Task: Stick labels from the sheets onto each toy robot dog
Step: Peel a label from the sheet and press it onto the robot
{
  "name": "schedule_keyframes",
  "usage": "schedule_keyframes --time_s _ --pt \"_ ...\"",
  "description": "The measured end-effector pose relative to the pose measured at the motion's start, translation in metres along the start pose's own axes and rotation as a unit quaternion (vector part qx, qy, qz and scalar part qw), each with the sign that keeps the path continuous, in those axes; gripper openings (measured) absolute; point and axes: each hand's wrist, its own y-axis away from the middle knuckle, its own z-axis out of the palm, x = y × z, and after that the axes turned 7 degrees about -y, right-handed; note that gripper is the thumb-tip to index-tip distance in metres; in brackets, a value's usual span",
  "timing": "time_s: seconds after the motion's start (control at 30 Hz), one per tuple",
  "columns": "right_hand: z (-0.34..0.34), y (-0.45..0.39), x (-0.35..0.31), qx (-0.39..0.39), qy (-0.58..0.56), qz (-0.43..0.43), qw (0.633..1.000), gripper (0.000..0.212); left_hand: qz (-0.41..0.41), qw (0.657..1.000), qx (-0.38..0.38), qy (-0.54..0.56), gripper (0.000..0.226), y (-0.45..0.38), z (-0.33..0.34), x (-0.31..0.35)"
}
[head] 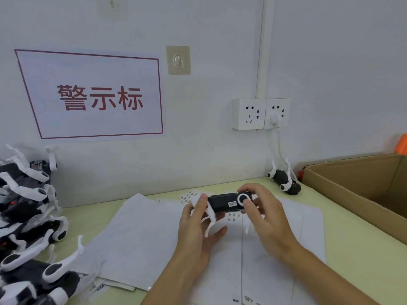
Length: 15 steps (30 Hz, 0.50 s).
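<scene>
The toy robot dog [226, 203] is held above the label sheets [271, 249], its black body horizontal. The left hand [198, 227] grips the end with white legs. The right hand [262, 214] pinches the other end, thumb beside a small white label [232, 203].

A white sign [92, 95] with a red border and three red characters is stuck on the wall [330, 51] in the left half of the frame. Just right of it is a clear stick-on hook [178, 60], with another [112, 5] at the top edge. Right of centre sit two white sockets [261, 114]; a white plug [273, 118] is in the right one, its cord [280, 148] hanging down. A white conduit [263, 47] runs up from them. An open cardboard box [361, 190] fills the right side, an orange object [401, 146] behind it. The table [356, 256] is pale green.
</scene>
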Motion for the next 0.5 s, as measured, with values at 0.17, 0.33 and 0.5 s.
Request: schedule_keyframes --time_s 0.17,0.33,0.5 --pt "-0.027 -0.009 -0.011 -0.136 -0.03 0.145 0.98 0.015 0.006 1.0 0.019 -0.024 0.067 -0.001 0.0 -0.001" --pt "-0.041 0.01 -0.003 -0.114 -0.063 0.164 0.978 0.022 0.021 0.996 0.006 -0.082 0.055 0.001 0.002 -0.005" --pt "-0.039 0.022 0.003 -0.078 -0.124 0.19 0.971 0.025 0.046 0.992 -0.016 -0.112 0.053 0.0 0.004 -0.009"
